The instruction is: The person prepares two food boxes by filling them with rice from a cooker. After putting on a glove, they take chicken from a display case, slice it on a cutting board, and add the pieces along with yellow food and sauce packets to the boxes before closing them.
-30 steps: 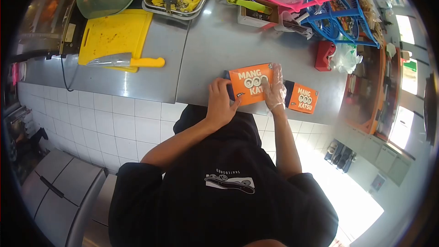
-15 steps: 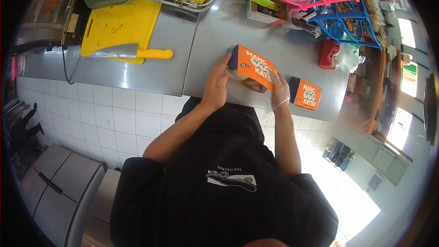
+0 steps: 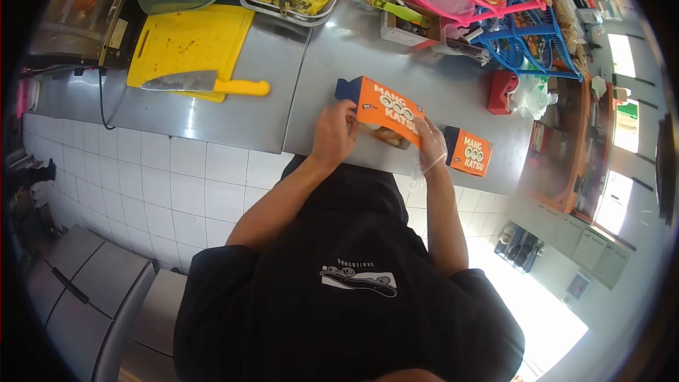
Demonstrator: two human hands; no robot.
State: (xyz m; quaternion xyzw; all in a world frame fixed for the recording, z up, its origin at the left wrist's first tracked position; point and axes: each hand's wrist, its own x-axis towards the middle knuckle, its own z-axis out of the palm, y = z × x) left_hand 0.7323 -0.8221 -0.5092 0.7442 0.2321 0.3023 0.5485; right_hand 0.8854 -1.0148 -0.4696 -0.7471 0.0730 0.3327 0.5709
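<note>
An orange and dark blue food box is tilted above the steel counter, with some food showing at its open near side. My left hand grips the box's left end, its fingers bent at the dark blue edge. On the other end, my right hand, in a clear plastic glove, is closed around the right side. A second orange box of the same print rests on the counter just right of my right hand.
A knife lies on a yellow cutting board at the left. Behind are a metal tray of yellow food, a small carton, pink and blue baskets, and a red dispenser.
The fingers of my left hand have curled in from lying along the box's left end. A dark blue flap now sticks out there. The view has shifted slightly.
</note>
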